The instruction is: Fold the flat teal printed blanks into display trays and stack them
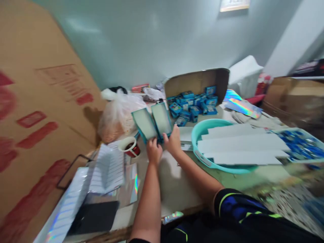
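Note:
Two shallow teal-edged box halves with pale insides stand tilted side by side in front of me, the left one (145, 123) and the right one (161, 118). Whether they are joined at the middle I cannot tell. My left hand (154, 151) grips the lower edge of the left half, fingers curled over it. At the lower right corner of the right half, my right hand (174, 141) closes on its edge. Just left of them is a paper cup (134, 151) with dark contents. Behind, small blue boxes (187, 105) lie heaped before a brown curved-edged carton (194, 81).
To the right, a turquoise basin (196, 135) bears white card sheets (243, 145), beside a tray (317, 143) of blue pieces. Papers (107, 168) and a black flat sheet (93, 217) lie at left. A large cardboard box (50, 111) and plastic bag (124, 111) flank the left side.

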Motion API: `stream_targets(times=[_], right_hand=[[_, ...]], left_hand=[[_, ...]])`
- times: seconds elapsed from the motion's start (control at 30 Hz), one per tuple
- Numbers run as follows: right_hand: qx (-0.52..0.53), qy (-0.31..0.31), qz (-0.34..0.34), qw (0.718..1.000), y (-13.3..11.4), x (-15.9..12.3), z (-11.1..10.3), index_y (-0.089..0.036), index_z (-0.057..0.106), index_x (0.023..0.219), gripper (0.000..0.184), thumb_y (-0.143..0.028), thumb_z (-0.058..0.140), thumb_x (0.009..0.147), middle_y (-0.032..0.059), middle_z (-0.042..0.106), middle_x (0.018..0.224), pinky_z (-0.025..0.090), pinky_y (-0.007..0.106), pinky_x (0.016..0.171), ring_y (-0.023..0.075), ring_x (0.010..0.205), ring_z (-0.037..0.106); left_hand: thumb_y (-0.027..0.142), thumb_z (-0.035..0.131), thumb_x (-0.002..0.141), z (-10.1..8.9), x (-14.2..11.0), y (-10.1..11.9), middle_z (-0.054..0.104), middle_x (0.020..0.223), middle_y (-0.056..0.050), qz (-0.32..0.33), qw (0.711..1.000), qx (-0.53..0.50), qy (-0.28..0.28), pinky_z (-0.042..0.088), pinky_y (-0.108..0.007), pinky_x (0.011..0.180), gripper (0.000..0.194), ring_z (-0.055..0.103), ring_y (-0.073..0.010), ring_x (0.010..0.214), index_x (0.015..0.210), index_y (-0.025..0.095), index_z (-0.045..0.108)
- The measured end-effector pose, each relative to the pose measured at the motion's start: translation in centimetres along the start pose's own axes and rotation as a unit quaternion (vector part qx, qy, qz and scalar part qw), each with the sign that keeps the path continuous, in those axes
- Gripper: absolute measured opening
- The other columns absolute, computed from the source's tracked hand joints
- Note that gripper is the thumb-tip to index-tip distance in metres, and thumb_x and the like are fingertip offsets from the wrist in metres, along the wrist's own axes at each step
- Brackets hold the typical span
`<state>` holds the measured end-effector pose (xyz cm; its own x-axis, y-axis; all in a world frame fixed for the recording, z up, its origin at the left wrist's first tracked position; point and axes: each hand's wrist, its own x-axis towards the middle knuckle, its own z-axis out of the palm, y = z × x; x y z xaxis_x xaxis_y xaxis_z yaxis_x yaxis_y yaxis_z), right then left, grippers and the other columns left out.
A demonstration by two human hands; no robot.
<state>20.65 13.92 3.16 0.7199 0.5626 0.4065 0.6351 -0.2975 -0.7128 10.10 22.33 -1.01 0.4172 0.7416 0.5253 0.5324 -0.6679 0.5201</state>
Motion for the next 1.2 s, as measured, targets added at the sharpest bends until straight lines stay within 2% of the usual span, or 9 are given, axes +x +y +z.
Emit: stream_targets(times=[0.1,0.2,0.27,0.33,0.4,0.47,0.57,0.83,1.2], right_hand=[[0.093,-0.015,-0.230,0.969,-1.9,-2.5,-6.9,-0.014,0.047,0.148,0.052,-0.028,0.052,0.097,0.0187,0.058,0.142,0.047,0.043,0.112,0.0274,0.134,0.053],[0.092,-0.009,-0.351,0.932,-1.2,-3.9,-16.1,-0.020,0.063,0.130,0.035,-0.020,0.045,0.099,0.0117,0.068,0.125,0.050,0.039,0.106,0.0228,0.122,0.061],[0.055,0.054,-0.284,0.956,1.4,-4.4,-22.4,-0.020,0.066,0.125,0.035,-0.015,0.044,0.098,0.0112,0.070,0.120,0.052,0.039,0.101,0.0223,0.115,0.064],[-0.040,0.091,-0.182,0.978,5.2,-4.8,-27.8,-0.019,0.067,0.124,0.037,-0.011,0.046,0.095,0.0115,0.071,0.116,0.052,0.043,0.100,0.0252,0.112,0.065],[-0.142,0.041,-0.116,0.982,9.2,-5.6,-31.9,-0.018,0.070,0.123,0.036,-0.012,0.056,0.091,0.0127,0.071,0.122,0.051,0.047,0.101,0.0287,0.113,0.065],[-0.197,-0.034,-0.088,0.976,12.4,-6.8,-34.3,-0.020,0.073,0.118,0.030,-0.017,0.064,0.089,0.0115,0.071,0.123,0.049,0.048,0.103,0.0292,0.113,0.066],[-0.185,-0.081,-0.074,0.977,15.2,-8.9,-35.6,-0.023,0.074,0.117,0.026,-0.025,0.065,0.093,0.0097,0.073,0.121,0.048,0.044,0.102,0.0268,0.112,0.068],[-0.196,-0.018,-0.064,0.978,17.0,-9.7,-33.6,-0.026,0.078,0.101,0.012,-0.026,0.069,0.093,0.0053,0.076,0.109,0.034,0.042,0.094,0.0254,0.107,0.066],[-0.214,-0.009,-0.108,0.971,16.6,-6.3,-33.8,-0.026,0.078,0.084,0.023,-0.030,0.061,0.098,0.0021,0.078,0.095,0.029,0.042,0.087,0.0218,0.091,0.064]], left_hand=[[0.020,0.049,0.093,-1.5,0.8,2.8,0.066,0.121,-0.019,0.040,0.995,-0.059,0.072,0.044,-0.051,0.111,0.033,0.060,-0.0307,0.121,0.119,0.014,0.068],[0.029,0.054,0.096,-2.2,0.2,9.5,0.072,0.107,-0.011,0.170,0.971,-0.151,0.080,0.050,-0.045,0.103,0.026,0.065,-0.0256,0.105,0.112,0.018,0.071],[0.032,0.055,0.097,-1.8,-1.6,15.7,0.073,0.107,-0.008,0.244,0.947,-0.208,-0.020,0.052,-0.041,0.101,0.025,0.066,-0.0231,0.104,0.112,0.022,0.072],[0.040,0.067,0.091,-0.6,-4.0,21.6,0.068,0.129,-0.009,0.293,0.916,-0.218,-0.163,0.048,-0.043,0.110,0.037,0.062,-0.0259,0.123,0.125,0.024,0.069],[0.044,0.076,0.085,1.2,-5.7,25.8,0.064,0.139,-0.010,0.324,0.880,-0.182,-0.296,0.046,-0.045,0.113,0.044,0.059,-0.0299,0.129,0.125,0.026,0.071],[0.041,0.073,0.088,2.8,-6.3,27.6,0.070,0.130,-0.009,0.333,0.837,-0.159,-0.405,0.050,-0.043,0.109,0.035,0.065,-0.0283,0.121,0.119,0.026,0.074],[0.040,0.068,0.091,4.1,-5.5,27.3,0.075,0.121,-0.006,0.333,0.803,-0.171,-0.465,0.054,-0.038,0.103,0.032,0.070,-0.0242,0.113,0.120,0.027,0.075],[0.046,0.067,0.090,4.2,-5.0,25.5,0.077,0.120,-0.005,0.243,0.815,-0.223,-0.476,0.058,-0.035,0.094,0.028,0.071,-0.0234,0.113,0.107,0.027,0.079],[0.045,0.049,0.102,3.2,-7.1,25.4,0.079,0.110,-0.006,0.216,0.903,-0.185,-0.321,0.057,-0.039,0.098,0.036,0.072,-0.0237,0.106,0.106,0.021,0.076]])
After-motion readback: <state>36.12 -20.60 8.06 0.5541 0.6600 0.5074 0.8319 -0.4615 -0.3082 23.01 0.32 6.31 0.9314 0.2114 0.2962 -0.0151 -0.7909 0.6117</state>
